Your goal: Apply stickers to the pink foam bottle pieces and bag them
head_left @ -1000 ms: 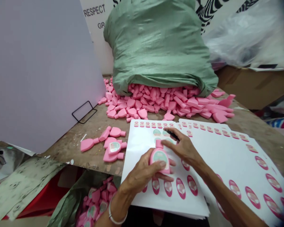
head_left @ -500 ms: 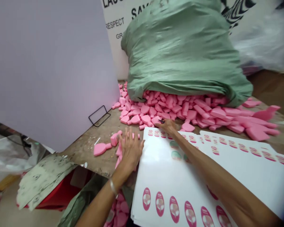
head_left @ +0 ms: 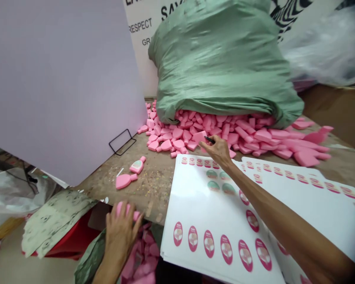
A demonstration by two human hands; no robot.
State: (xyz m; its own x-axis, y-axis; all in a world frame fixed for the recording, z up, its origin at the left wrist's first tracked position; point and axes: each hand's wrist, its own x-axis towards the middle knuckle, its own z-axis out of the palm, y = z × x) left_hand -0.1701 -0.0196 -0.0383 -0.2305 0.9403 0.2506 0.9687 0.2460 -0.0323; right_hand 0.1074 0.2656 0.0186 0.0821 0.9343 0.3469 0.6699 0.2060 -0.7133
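Note:
My left hand [head_left: 121,227] is at the table's front edge, fingers curled over pink bottles [head_left: 121,208] that it partly hides. Behind it on the table lie a pink bottle with a green-and-white label [head_left: 137,165] and a plain pink bottle [head_left: 124,181]. My right hand [head_left: 218,150] pinches a slim black pen-like tool [head_left: 209,139]. Its fingertips touch a pink bottle [head_left: 200,137] at the front of the heap; how firmly they grip it is unclear. Below my right forearm lies a stack of sticker sheets [head_left: 192,209] with green and pink labels.
A large green sack [head_left: 225,67] spills a heap of pink bottles [head_left: 263,136] across the back. More sticker sheets [head_left: 296,201] lie to the right. A white panel [head_left: 65,86] and black wire stand [head_left: 122,142] are left. Below the edge, a green bag [head_left: 90,256] holds pink bottles [head_left: 143,260].
My left hand let go of a labelled bottle, then swept the bottle group from the table toward its front edge. My right hand moved from the sheets to the heap, keeping the black tool.

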